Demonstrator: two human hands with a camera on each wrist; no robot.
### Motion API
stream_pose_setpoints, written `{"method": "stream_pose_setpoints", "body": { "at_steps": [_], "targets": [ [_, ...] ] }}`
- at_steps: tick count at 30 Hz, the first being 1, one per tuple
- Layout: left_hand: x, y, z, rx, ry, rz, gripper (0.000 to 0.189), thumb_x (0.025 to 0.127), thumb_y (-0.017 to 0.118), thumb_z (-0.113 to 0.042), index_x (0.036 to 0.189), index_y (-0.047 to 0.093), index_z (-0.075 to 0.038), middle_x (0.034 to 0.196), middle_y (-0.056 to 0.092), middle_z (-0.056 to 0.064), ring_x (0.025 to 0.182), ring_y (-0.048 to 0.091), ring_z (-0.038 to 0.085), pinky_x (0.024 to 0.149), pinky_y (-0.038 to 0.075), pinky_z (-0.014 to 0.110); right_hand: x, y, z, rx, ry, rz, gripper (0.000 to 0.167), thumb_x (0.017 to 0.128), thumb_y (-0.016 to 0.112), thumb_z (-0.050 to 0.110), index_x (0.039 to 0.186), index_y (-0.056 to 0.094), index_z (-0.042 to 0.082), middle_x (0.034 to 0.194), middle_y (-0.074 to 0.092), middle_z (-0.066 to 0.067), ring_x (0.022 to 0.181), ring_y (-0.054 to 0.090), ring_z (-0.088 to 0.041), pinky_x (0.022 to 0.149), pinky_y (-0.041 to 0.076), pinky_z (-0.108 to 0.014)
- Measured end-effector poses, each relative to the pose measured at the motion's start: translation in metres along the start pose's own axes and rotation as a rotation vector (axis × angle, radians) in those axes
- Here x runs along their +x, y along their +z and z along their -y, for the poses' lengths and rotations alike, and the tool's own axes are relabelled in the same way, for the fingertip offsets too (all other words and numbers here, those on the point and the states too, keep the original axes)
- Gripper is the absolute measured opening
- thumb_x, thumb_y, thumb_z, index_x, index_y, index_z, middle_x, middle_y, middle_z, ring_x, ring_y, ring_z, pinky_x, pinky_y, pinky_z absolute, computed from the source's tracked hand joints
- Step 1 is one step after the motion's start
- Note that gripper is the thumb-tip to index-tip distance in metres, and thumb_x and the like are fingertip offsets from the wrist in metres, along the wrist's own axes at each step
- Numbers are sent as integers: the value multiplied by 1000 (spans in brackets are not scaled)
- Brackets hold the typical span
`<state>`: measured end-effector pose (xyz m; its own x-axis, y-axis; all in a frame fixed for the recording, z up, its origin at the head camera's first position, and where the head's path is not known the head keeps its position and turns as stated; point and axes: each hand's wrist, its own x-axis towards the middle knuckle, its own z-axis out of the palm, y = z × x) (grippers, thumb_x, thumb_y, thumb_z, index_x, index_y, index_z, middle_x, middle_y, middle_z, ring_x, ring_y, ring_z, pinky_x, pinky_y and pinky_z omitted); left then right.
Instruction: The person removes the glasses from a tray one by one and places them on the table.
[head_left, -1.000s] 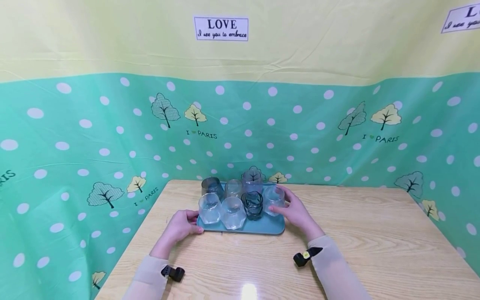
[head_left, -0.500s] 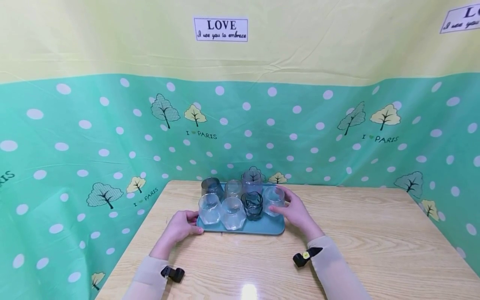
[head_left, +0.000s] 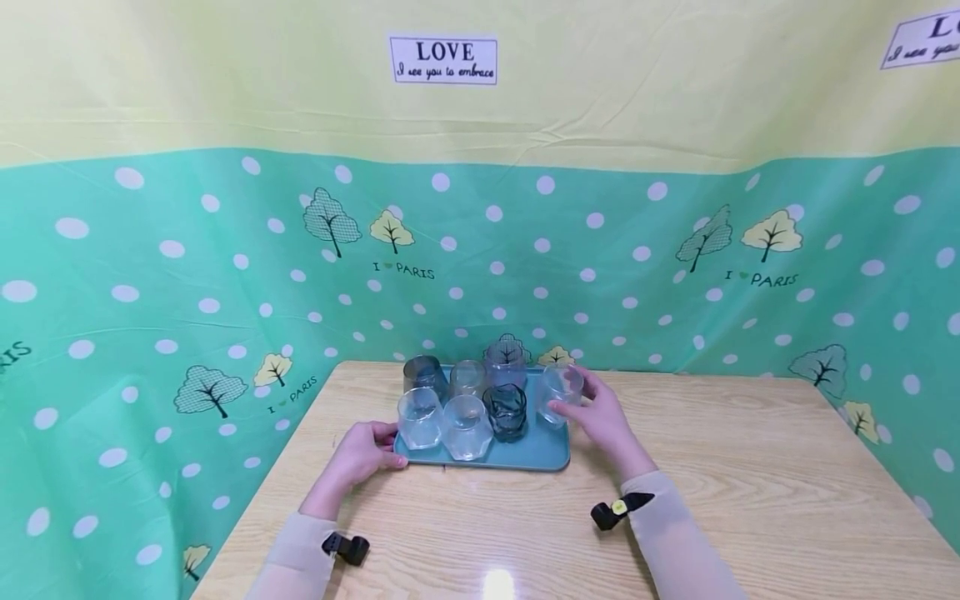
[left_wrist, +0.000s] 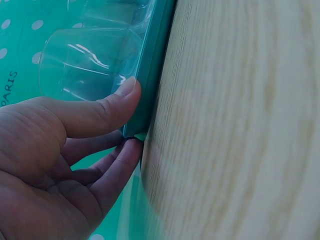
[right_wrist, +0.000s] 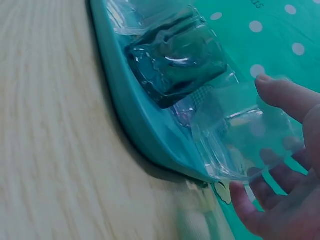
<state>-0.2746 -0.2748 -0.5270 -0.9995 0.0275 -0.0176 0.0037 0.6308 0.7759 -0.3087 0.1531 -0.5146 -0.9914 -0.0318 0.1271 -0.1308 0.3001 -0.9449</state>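
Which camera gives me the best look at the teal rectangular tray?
The head view: it frames the whole tray, though clear and dark glass tumblers hide parts. The left wrist view shows only a strip of its edge, gripped by the bare left hand; the right wrist view shows one rounded corner and part of its side.

A green-and-yellow cloth [head_left: 480, 200] is hanging behind a wood-grained table [head_left: 750, 467], a cut-off label [head_left: 926, 40] at far right apparently reading LOVE
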Motion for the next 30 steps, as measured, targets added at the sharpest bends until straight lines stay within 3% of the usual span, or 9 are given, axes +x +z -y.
{"method": "stream_pose_setpoints", "body": {
  "at_steps": [6,13,24,30],
  "targets": [
    [-1,-1,0,-12,-13,-6,66,72,97,-3,133,71,6,119,77,16,109,71,29,101,56,51,0,-8,-3,53,55,-103,96,90,89,33,166,35,7,165,43,-21,153,37,-43,125,33,-56],
    [-2,-1,-1,-17,-3,0,67,72,97,-3,133,71,5,121,76,18,110,71,30,102,56,52,2,-19,-13,101,86,-225,96,92,87,27,167,32,7,168,36,-24,155,33,-42,127,31,-50],
    [-2,0,1,-21,-10,-7,68,72,97,-3,133,70,6,119,76,16,107,71,27,100,56,51,16,-26,-12,8,136,-295,102,93,86,30,170,24,9,173,26,-22,157,28,-43,127,28,-54],
    [0,1,2,-18,-13,-5,67,73,97,-4,134,71,5,120,76,16,109,70,28,101,56,52,23,-23,-8,44,147,-342,104,90,89,34,170,25,12,173,30,-18,156,32,-42,127,29,-56]
  ]
}}
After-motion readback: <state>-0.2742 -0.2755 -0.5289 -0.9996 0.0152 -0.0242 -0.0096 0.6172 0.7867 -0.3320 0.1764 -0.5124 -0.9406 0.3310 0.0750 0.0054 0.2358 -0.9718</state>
